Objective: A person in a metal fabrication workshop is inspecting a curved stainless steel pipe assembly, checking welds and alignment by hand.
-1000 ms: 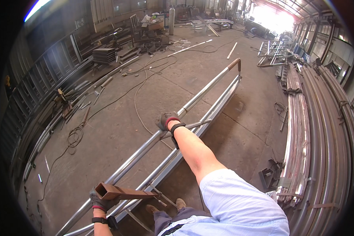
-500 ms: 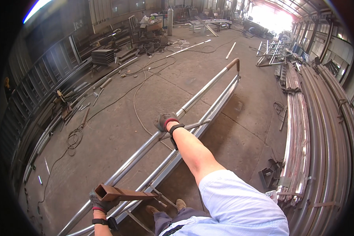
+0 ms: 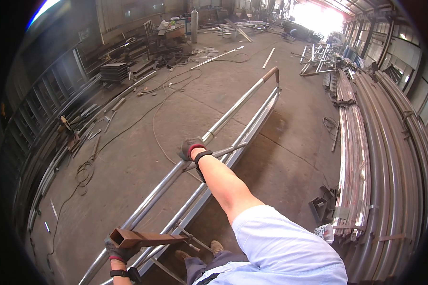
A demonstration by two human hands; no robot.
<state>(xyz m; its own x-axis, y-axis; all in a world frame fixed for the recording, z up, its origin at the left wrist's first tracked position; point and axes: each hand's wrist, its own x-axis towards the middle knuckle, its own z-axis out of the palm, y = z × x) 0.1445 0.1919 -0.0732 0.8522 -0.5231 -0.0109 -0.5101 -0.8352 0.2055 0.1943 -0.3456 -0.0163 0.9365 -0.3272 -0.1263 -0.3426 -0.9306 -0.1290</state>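
Observation:
A long metal railing frame of shiny tubes stretches diagonally across in front of me. My right hand, in a dark glove with a red cuff, is closed around its upper tube near the middle. My gloved left hand is closed on the frame at the lower left, against a rusty square tube. That square tube has an open end towards the left hand and slopes down towards my feet. The left fingers are partly hidden under it. A rust-brown bend ends the railing at its far end.
Bundles of long metal tubes lie along the right. Cables snake over the concrete floor on the left. Scrap and stacked steel plates stand at the far left. A gas cylinder and welded frames are farther back.
The view has turned slightly right, so the surroundings sit a little farther left. Both hands keep their grip on the railing frame, and the frame stays much the same relative to me.

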